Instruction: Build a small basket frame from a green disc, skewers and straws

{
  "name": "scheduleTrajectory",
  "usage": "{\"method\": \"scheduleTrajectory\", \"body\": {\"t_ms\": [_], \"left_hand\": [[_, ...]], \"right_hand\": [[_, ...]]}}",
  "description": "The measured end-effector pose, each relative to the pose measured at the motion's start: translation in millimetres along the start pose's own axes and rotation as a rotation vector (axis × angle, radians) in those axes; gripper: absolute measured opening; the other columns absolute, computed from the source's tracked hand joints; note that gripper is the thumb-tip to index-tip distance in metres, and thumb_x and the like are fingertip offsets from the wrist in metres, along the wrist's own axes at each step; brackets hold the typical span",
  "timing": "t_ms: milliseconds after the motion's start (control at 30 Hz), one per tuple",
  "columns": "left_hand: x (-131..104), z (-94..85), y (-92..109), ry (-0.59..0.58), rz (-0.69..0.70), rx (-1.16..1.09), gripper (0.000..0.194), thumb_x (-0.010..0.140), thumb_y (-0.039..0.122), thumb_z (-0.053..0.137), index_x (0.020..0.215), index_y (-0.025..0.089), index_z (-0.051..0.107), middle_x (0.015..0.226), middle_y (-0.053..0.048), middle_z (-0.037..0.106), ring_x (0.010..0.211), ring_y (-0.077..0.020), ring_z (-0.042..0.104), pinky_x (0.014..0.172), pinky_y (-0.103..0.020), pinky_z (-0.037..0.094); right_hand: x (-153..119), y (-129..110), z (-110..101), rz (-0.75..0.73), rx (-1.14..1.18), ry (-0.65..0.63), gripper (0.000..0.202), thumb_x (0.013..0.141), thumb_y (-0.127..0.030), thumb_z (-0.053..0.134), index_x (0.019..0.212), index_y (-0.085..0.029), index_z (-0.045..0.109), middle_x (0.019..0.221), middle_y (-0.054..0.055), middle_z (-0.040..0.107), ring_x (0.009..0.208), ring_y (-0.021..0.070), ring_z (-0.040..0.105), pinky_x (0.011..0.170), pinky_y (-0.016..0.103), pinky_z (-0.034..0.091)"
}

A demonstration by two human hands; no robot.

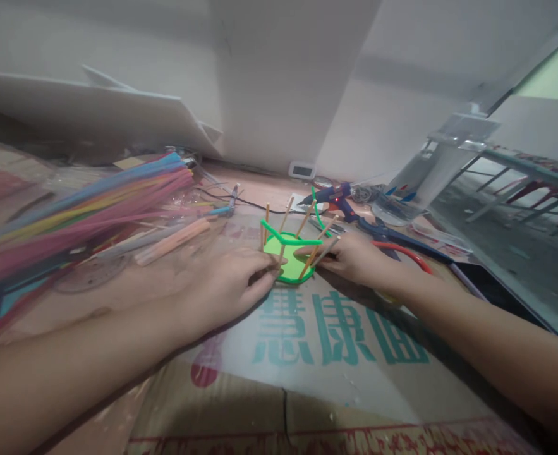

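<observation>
A round green base [289,264] lies on a printed cardboard sheet [302,385], with several thin wooden sticks standing upright around its rim. A bright green fuzzy strip [292,242] runs across the front sticks near their upper part, and its other end rises loose at the back right. My left hand [234,278] is at the base's left side, its fingers closed round the foot of a front stick. On the right side, my right hand [349,258] has its fingers pinched at the slanting right-hand sticks.
Bundles of coloured fuzzy stems [84,208] lie at the left. Behind the base are a blue glue gun [330,194] and a small white digital display [302,170]. A clear plastic container [416,183], dark-handled pliers [402,237] and a phone [499,294] are at the right.
</observation>
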State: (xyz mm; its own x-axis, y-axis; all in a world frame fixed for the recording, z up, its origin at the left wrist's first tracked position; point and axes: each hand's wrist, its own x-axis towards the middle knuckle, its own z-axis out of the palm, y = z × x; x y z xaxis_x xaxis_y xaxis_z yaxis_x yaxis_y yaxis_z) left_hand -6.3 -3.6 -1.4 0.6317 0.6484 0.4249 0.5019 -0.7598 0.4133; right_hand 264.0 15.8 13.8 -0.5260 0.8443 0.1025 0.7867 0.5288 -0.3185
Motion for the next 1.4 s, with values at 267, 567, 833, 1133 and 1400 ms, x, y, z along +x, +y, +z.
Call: {"method": "scheduleTrajectory", "body": {"t_ms": [267, 567, 833, 1133, 1400], "left_hand": [[-1, -0.1, 0, -0.021, -0.008, -0.005, 0.02, 0.095, 0.021, 0.053, 0.094, 0.018, 0.072, 0.096, -0.005, 0.077, 0.088, -0.0202, 0.071, 0.078, -0.031, 0.052], [0, -0.4, 1, -0.025, -0.015, -0.007, 0.021, 0.096, 0.022, 0.052, 0.095, 0.017, 0.072, 0.101, -0.007, 0.077, 0.093, -0.0218, 0.071, 0.081, -0.033, 0.054], [0, -0.2, 0, -0.02, 0.005, -0.015, 0.02, 0.095, 0.021, 0.052, 0.096, 0.017, 0.072, 0.101, -0.006, 0.077, 0.093, -0.0212, 0.072, 0.082, -0.033, 0.054], [1, -1.0, 2, -0.015, 0.001, 0.002, 0.021, 0.096, 0.022, 0.052, 0.097, 0.018, 0.072, 0.099, -0.005, 0.077, 0.09, -0.0199, 0.071, 0.08, -0.031, 0.053], [0, -1.0, 1, -0.018, 0.005, 0.0, 0.02, 0.095, 0.022, 0.053, 0.096, 0.018, 0.072, 0.098, -0.006, 0.077, 0.09, -0.0206, 0.071, 0.08, -0.032, 0.053]], "right_hand": [[1, -12, -1, 0.086, -0.05, -0.007, 0.025, 0.092, -0.021, 0.056, 0.105, -0.025, 0.077, 0.094, 0.004, 0.08, 0.078, 0.0192, 0.071, 0.069, 0.028, 0.047], [-12, -6, -3, 0.05, -0.339, -0.005, 0.025, 0.093, -0.023, 0.048, 0.101, -0.019, 0.071, 0.083, 0.009, 0.075, 0.073, 0.0216, 0.066, 0.063, 0.03, 0.038], [-51, -2, -35, 0.239, -0.288, 0.118, 0.027, 0.099, -0.033, 0.038, 0.091, -0.022, 0.061, 0.079, 0.005, 0.069, 0.068, 0.0197, 0.061, 0.061, 0.029, 0.039], [-36, -38, -6, 0.314, 0.115, 0.012, 0.035, 0.082, -0.053, 0.07, 0.097, -0.022, 0.066, 0.072, -0.001, 0.063, 0.062, 0.0156, 0.058, 0.056, 0.027, 0.039], [-34, -31, 8, 0.344, 0.133, 0.069, 0.016, 0.091, -0.036, 0.056, 0.086, -0.023, 0.064, 0.073, 0.0, 0.067, 0.064, 0.0163, 0.059, 0.058, 0.027, 0.041]]}}
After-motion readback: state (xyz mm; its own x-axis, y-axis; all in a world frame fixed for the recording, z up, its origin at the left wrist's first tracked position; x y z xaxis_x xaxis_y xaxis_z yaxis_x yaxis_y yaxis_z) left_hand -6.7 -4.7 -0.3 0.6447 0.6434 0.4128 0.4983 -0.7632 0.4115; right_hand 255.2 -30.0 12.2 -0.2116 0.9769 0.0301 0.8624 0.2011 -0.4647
